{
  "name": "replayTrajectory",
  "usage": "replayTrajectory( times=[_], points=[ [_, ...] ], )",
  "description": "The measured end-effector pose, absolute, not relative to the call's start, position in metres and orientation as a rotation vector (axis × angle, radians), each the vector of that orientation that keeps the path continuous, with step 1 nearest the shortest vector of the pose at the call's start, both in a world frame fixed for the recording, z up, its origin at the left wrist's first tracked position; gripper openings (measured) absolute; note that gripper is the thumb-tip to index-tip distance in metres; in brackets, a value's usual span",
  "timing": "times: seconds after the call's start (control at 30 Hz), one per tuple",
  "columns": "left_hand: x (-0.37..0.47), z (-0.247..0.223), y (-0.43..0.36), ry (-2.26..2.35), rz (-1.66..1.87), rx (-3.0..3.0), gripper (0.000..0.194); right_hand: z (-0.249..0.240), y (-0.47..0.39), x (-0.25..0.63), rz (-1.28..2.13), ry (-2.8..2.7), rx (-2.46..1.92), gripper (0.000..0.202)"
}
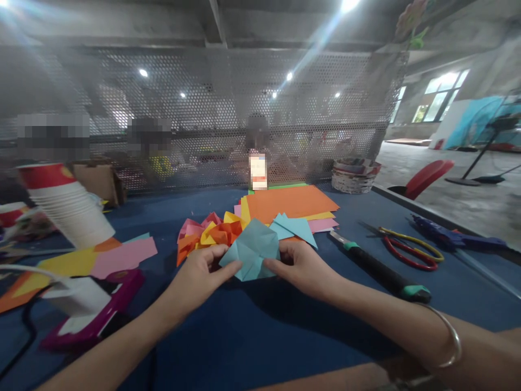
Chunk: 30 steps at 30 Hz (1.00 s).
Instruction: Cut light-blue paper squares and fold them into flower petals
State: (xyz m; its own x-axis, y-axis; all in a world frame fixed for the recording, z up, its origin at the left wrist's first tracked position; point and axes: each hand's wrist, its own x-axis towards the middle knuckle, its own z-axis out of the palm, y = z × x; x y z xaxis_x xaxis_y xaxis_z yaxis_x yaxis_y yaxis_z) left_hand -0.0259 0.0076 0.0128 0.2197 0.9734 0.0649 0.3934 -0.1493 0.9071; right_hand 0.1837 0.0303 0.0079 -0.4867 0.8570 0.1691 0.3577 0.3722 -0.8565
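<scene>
A light blue sheet of folded paper (254,250), creased and partly bent, is held up over the blue table between my two hands. My left hand (209,264) pinches its left edge, thumb in front and fingers behind. On the opposite side, my right hand (299,266) grips the lower right edge the same way. Just behind the paper lie folded orange, yellow and pink paper pieces (209,233). More folded light blue paper (299,228) rests on a stack of coloured sheets topped by an orange sheet (291,203).
To the right lie a black and green utility knife (378,271), scissors (411,250) and a blue glue gun (451,236). Stacked paper cups (69,209), loose coloured paper (122,258) and a purple power strip (101,309) occupy the left. A woven basket (355,176) stands by the mesh screen (220,103).
</scene>
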Motion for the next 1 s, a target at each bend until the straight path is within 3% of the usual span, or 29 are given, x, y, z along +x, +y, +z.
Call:
replayTrajectory(
  times=[0.37,0.57,0.73,0.9,1.0],
  points=[
    [-0.024,0.017,0.005,1.198,0.881,1.625,0.018,0.01,0.032,0.183,1.306,-1.833,-0.967,0.019],
    [-0.022,0.014,0.002,1.194,1.146,1.613,0.019,0.019,0.026,0.182,1.485,-1.725,-1.049,0.023],
    [-0.021,0.007,-0.002,1.219,1.413,1.89,0.036,0.019,0.025,0.182,1.539,-1.695,-1.111,0.02],
    [-0.024,0.004,-0.002,1.268,1.375,2.263,0.021,0.018,0.024,0.182,1.514,-1.737,-1.119,0.026],
    [-0.026,0.004,-0.001,1.278,1.326,2.341,0.023,0.018,0.024,0.183,1.487,-1.753,-1.099,0.026]
  ],
)
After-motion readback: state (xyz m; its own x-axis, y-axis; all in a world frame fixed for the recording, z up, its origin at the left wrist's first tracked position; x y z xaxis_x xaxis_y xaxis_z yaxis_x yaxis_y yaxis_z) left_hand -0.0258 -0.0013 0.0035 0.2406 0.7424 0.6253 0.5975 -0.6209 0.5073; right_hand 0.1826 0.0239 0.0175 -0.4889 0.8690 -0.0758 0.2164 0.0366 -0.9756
